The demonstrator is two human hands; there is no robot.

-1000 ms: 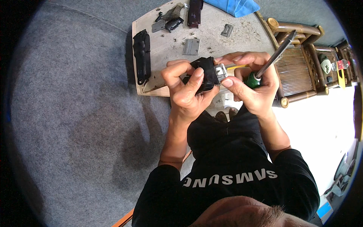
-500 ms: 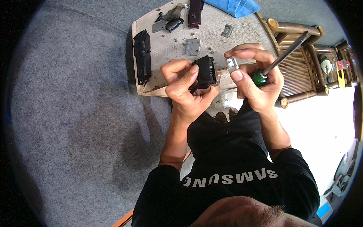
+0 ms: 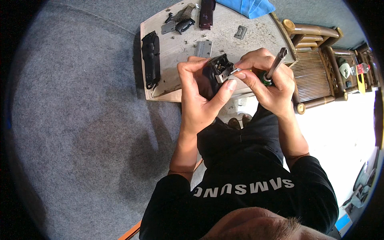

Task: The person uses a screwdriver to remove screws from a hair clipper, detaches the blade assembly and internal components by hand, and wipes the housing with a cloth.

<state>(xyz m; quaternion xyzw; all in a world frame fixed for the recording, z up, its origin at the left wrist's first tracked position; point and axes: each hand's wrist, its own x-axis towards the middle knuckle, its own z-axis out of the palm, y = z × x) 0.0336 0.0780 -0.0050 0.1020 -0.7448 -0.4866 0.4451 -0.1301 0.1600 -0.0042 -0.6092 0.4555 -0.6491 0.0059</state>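
My left hand is wrapped round a black hair clipper body. Its open end is tilted up and shows a metal edge and inner parts. Between the thumb and forefinger of my right hand is a small pale clipper part, right at that open end; whether it touches cannot be told. A screwdriver with a green handle is tucked in the same hand, its shaft pointing up and away. On the table beyond lies a toothed metal clipper blade, with a small grey part farther right.
The wooden table is strewn with hair clippings. A second black clipper lies along its left edge. Toward the back are a grey plate, a black piece, a dark red cover and a blue cloth. Bamboo furniture stands right.
My left hand has turned the clipper body so its open end faces up. My right hand has brought the small pale part left to it, and the screwdriver shaft has swung more upright.
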